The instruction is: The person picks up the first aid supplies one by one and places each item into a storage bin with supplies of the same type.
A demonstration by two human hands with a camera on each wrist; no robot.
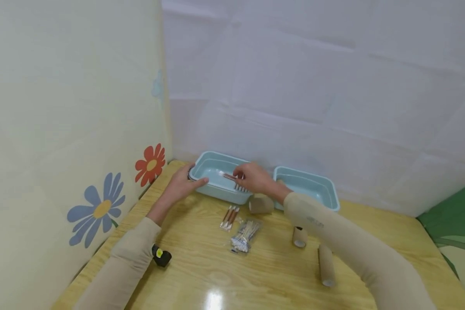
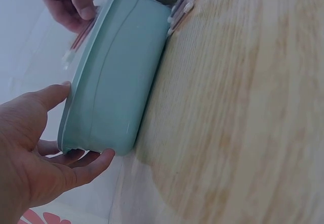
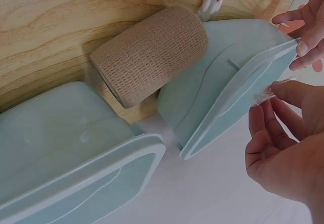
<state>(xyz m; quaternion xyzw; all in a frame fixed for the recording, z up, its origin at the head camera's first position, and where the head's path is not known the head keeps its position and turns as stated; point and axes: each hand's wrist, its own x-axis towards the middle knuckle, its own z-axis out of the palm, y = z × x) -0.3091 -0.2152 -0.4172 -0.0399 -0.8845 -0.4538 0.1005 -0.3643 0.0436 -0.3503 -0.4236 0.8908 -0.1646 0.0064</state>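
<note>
My left hand [image 1: 180,185] grips the left end of a light-blue plastic basin [image 1: 221,193], thumb at the rim and fingers against the outer end wall. Over that basin, my right hand [image 1: 254,177] pinches a clear packet of brown-red cotton swabs [image 2: 83,34] between thumb and fingers. White tips show at the packet's lower end in the left wrist view. A similar packet of brown swabs [image 1: 229,218] lies on the table in front of the basin. Beside it is a clear bag of white cotton swabs [image 1: 246,236].
A second blue basin [image 1: 331,189] stands to the right. A tan elastic bandage roll [image 3: 152,54] lies between the basins' front sides. Two narrower tan rolls [image 1: 300,237] lie under and near my right forearm. White sheeting [image 1: 314,86] rises behind the wooden table [image 1: 201,267].
</note>
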